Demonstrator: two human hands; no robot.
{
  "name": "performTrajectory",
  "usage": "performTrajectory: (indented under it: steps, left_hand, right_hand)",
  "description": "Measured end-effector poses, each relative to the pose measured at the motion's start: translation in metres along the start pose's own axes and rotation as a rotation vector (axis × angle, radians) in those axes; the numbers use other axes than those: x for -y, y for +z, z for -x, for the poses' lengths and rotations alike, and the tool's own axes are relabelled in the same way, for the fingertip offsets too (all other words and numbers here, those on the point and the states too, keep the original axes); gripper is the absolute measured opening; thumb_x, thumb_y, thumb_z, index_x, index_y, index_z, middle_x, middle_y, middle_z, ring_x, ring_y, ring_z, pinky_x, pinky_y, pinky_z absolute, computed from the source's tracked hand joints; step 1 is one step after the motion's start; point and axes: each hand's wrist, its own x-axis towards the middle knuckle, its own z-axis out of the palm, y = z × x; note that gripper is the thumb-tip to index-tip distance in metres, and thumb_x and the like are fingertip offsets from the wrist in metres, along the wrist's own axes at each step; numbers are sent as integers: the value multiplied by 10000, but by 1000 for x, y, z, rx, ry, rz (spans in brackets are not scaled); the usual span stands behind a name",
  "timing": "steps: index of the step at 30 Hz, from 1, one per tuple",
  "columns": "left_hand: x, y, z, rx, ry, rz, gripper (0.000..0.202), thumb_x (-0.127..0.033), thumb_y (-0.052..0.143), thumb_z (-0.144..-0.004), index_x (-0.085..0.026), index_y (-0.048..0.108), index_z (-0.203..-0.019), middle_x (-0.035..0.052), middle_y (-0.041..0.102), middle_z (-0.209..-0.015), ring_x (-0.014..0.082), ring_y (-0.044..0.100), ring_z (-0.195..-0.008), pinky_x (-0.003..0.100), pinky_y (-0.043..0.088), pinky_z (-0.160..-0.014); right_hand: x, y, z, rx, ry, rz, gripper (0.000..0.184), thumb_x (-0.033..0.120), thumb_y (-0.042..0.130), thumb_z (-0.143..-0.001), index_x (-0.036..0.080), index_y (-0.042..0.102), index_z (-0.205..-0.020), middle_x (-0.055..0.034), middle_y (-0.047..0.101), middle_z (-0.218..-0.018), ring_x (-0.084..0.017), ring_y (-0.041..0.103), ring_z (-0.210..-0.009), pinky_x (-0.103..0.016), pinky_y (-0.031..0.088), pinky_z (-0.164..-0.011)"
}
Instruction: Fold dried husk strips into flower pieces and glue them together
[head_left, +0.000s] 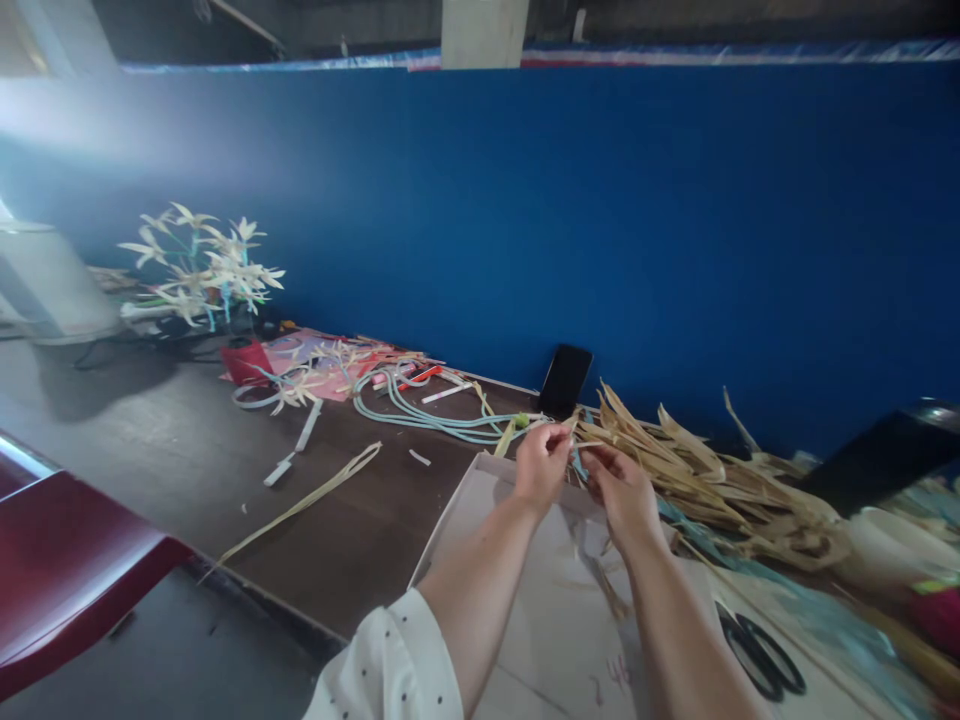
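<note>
My left hand (543,466) and my right hand (621,488) are close together above the far edge of a shallow cardboard box lid (480,530). A thin pale strip (586,444), perhaps corn husk, runs between my fingertips. Both hands are closed in a pinch on it. Just beyond my right hand lies a heap of dry corn husks (675,455). Looped pale-blue cords (420,425) end close to my left hand. Small scraps of husk lie in the lid under my wrists.
A dark phone (565,380) leans against the blue partition (480,220). Black-handled scissors (761,650) lie at the lower right, near a white cup (900,540). Husk flowers (210,265) stand at the left, above a red chair (75,570). A folded strip (315,500) lies on the table.
</note>
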Motion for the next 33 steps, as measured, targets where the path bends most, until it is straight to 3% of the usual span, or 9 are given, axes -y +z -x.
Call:
performTrajectory:
  steps: [4, 8, 13, 17, 22, 33]
  left_hand:
    - [3, 1, 2, -20, 96, -33, 153, -154, 555, -780, -146, 630, -913, 63, 657, -908, 134, 618, -789, 253, 508, -734]
    - [2, 2, 5, -13, 186, -85, 145, -161, 568, -778, -155, 640, -903, 60, 654, -931, 143, 605, -838, 270, 491, -788]
    - [-2, 3, 9, 15, 195, -109, 152, -170, 567, -781, -158, 639, -914, 54, 652, -926, 138, 601, -824, 257, 487, -772]
    - [-1, 2, 9, 36, 193, -112, 156, -176, 569, -777, -156, 640, -915, 51, 652, -908, 139, 598, -821, 251, 482, -758]
    - [3, 0, 3, 8, 104, -97, 162, -216, 565, -789, -154, 644, -915, 49, 661, -901, 137, 599, -807, 254, 471, -764]
    - [-8, 1, 6, 134, -83, -45, 177, -254, 604, -734, -133, 671, -844, 42, 672, -793, 125, 589, -706, 234, 456, -670]
  right_hand:
    - [-1, -1, 1, 14, 9, -38, 438, 524, 657, -660, 172, 633, -919, 50, 458, -504, -85, 356, -413, -213, 253, -388]
    - [-4, -5, 1, 4, -22, 0, 420, 546, 637, -672, 177, 641, -873, 38, 487, -517, -88, 374, -424, -215, 269, -400]
    - [-4, -8, 0, -22, -33, 24, 440, 555, 637, -654, 175, 648, -876, 39, 504, -510, -89, 384, -421, -214, 280, -404]
    - [-2, -5, 0, -54, 18, -94, 399, 489, 695, -617, 177, 642, -859, 21, 572, -609, -72, 386, -438, -200, 285, -405]
    - [0, -5, 0, -131, 22, -212, 373, 452, 729, -604, 168, 638, -827, -14, 613, -734, -64, 424, -454, -183, 264, -376]
    - [4, -11, -1, -226, -32, -233, 346, 440, 733, -599, 155, 665, -784, 32, 515, -514, -58, 390, -403, -174, 271, -363]
